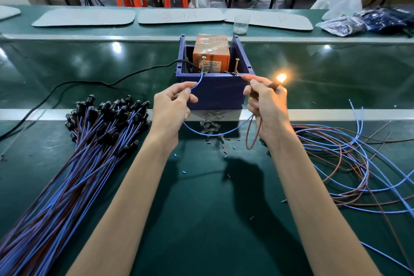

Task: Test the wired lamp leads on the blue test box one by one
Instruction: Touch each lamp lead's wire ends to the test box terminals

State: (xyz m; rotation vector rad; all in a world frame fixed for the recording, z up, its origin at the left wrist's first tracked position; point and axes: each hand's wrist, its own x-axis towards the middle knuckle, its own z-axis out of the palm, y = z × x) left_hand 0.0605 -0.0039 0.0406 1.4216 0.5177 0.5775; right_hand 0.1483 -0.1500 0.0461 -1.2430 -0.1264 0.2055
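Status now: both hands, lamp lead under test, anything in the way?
Left hand pinches blue wire, tip on blue test box. Right hand grips brown wire and lamp; lamp lit. Nothing in the way.

The box [215,89] stands mid-belt [89,63], between the far and near rails. A block [211,56] sits in it, behind two screws [203,58] at its front wall. A cable [89,83] enters over its left wall from the left. Before the box, the left hand [172,105] pinches a wire [200,79] that reaches the left screw. The right hand [266,101] holds the lamp [281,78] just right of the box. On the table [201,208], bulbs [210,127] lie between the arms, a bundle [89,141] lies left of them and loose leads [347,159] lie to the right. A jar [241,24] stands behind the box, with bags [358,22] far right.
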